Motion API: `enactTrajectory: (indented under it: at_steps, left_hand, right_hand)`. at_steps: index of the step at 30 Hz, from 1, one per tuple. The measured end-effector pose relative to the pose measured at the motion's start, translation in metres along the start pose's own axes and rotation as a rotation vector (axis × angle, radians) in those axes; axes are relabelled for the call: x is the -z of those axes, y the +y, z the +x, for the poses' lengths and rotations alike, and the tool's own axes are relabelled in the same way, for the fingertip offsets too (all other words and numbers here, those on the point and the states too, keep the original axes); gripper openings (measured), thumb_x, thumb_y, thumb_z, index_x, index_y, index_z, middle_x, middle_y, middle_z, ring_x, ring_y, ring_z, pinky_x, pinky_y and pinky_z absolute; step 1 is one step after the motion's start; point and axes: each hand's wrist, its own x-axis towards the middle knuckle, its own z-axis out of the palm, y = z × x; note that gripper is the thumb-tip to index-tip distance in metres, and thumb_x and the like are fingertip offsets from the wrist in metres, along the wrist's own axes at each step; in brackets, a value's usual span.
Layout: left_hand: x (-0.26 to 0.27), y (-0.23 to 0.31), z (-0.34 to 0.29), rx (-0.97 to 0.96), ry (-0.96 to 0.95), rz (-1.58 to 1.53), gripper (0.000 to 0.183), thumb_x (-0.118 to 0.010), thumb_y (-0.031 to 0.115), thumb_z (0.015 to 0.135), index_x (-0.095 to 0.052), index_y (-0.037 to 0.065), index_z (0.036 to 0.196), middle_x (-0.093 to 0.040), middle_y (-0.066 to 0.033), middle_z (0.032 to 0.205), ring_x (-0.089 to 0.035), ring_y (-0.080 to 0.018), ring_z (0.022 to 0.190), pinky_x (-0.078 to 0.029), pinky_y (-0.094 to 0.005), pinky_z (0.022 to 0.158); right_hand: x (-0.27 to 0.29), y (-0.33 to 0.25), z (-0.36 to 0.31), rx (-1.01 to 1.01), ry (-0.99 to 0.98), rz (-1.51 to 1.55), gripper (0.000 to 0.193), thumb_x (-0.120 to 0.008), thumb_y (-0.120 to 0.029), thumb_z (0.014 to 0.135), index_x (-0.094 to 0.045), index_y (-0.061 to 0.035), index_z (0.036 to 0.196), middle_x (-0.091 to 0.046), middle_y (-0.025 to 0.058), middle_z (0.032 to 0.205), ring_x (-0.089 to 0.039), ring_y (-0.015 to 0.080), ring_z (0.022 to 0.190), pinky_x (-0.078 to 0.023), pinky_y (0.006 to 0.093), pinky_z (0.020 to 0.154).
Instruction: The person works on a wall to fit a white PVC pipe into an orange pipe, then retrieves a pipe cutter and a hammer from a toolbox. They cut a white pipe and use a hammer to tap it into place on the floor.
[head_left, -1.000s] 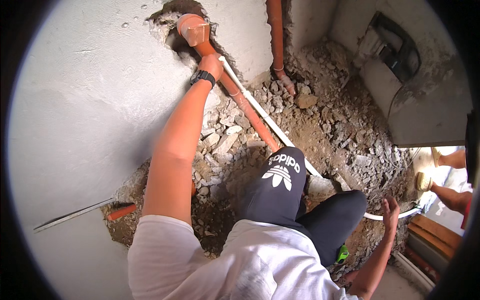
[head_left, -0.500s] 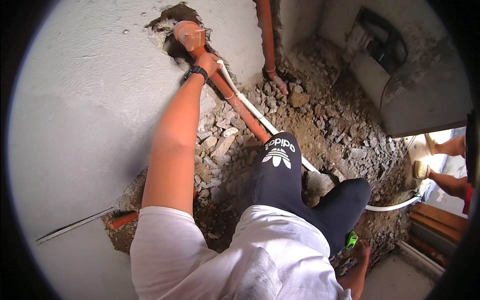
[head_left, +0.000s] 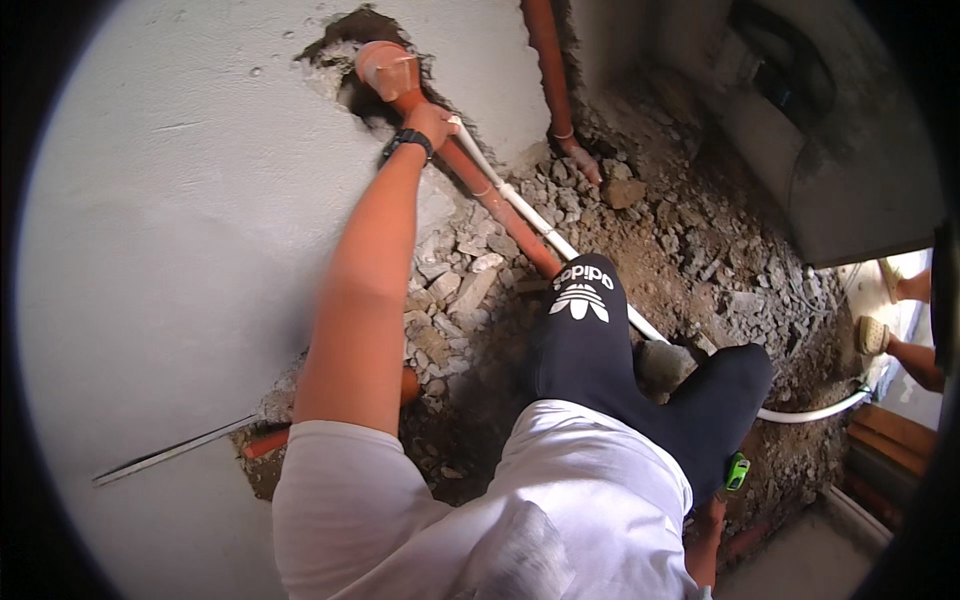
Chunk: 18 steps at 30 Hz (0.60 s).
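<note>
Left hand [head_left: 434,124] grasping orange pipe [head_left: 512,226], white pipe [head_left: 531,216] beside it, right hand [head_left: 716,504] mostly hidden, grip unclear.

A pale, rough-plastered wall [head_left: 180,250] is filling the left side, and a ragged hole [head_left: 322,75] is breaking its surface near the top. Broken stones and rubble [head_left: 720,270] are covering the brown earth floor [head_left: 650,245]. At the upper right, a greyer wall [head_left: 865,200] is standing in shadow. Bright light is coming in through an opening [head_left: 906,405] at the right edge, above some wooden boards [head_left: 888,440] that are lying near a smooth grey patch of floor [head_left: 810,560].
</note>
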Motion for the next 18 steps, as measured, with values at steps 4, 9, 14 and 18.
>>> enactTrajectory:
  at_steps: [4, 9, 14, 18]
  left_hand:
    - [0.005, 0.010, 0.000, 0.054, -0.046, -0.013, 0.027, -0.083, 0.014, 0.084, -0.079, 0.001, 0.107, -0.079, -0.0119, 0.092, -0.073, -0.0162, 0.077, -0.058, -0.0306, 0.076]
    - [0.019, 0.017, -0.005, 0.102, -0.104, 0.022, 0.034, -0.087, 0.029, 0.080, -0.081, 0.013, 0.109, -0.077, -0.0133, 0.109, -0.074, -0.0253, 0.101, -0.054, -0.0360, 0.096]
    - [0.017, 0.020, -0.007, 0.120, -0.112, 0.011, 0.035, -0.089, 0.028, 0.078, -0.081, 0.012, 0.109, -0.078, -0.0135, 0.108, -0.074, -0.0242, 0.100, -0.054, -0.0353, 0.095]
    - [0.027, -0.005, -0.022, 0.107, -0.062, 0.016, 0.035, -0.090, 0.028, 0.077, -0.081, 0.011, 0.107, -0.078, -0.0130, 0.107, -0.074, -0.0224, 0.099, -0.054, -0.0353, 0.094]
  right_hand:
    - [-0.006, -0.001, 0.005, -0.079, -0.046, -0.014, 0.042, -0.055, -0.020, 0.093, -0.067, 0.0044, 0.125, -0.071, 0.0146, 0.098, -0.068, 0.0268, 0.088, -0.054, 0.0403, 0.076]
    - [0.007, 0.005, 0.024, -0.163, -0.059, 0.096, 0.036, -0.056, -0.023, 0.096, -0.067, -0.0012, 0.123, -0.069, 0.0099, 0.093, -0.066, 0.0259, 0.080, -0.053, 0.0426, 0.068]
    - [0.008, -0.057, 0.020, -0.642, 0.093, 0.464, 0.033, -0.058, -0.031, 0.096, -0.072, -0.0041, 0.111, -0.073, 0.0090, 0.095, -0.071, 0.0289, 0.090, -0.054, 0.0421, 0.072]
    - [0.012, -0.070, 0.025, -0.592, 0.011, 0.423, 0.028, -0.060, -0.028, 0.096, -0.067, -0.0058, 0.111, -0.069, 0.0091, 0.094, -0.068, 0.0270, 0.083, -0.056, 0.0455, 0.068]
